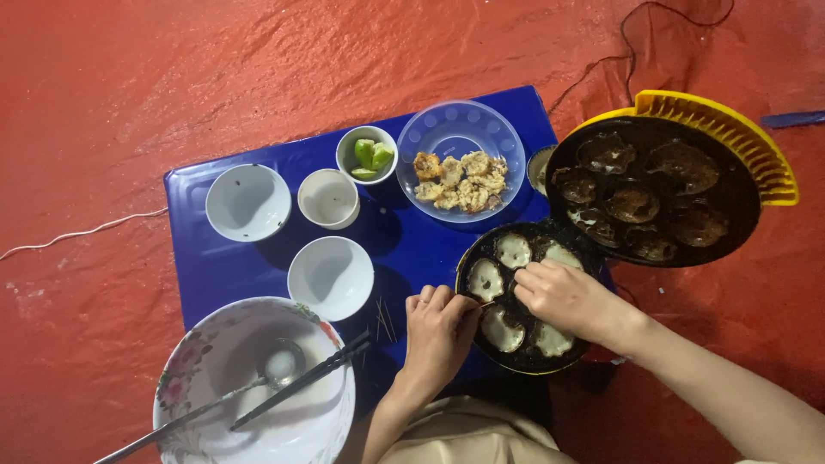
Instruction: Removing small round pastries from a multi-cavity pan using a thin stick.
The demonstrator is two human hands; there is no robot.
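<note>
Red floor, blue low table [258, 275]. Soft, fragile batter cakes [513, 251] in hot pan [468, 296] at 3 o'clock. Thin pick, barely visible, pinched by left hand [438, 331]; right hand [567, 296] curled, grip hidden. Cakes judged best lifted at edges.

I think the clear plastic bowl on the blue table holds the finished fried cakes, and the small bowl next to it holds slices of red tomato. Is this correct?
Not quite. In the head view, the small bowl beside the clear plastic bowl holds green lime wedges, not red tomato slices. The rest stands: the clear bowl on the blue table does hold the finished fried cakes.
</note>
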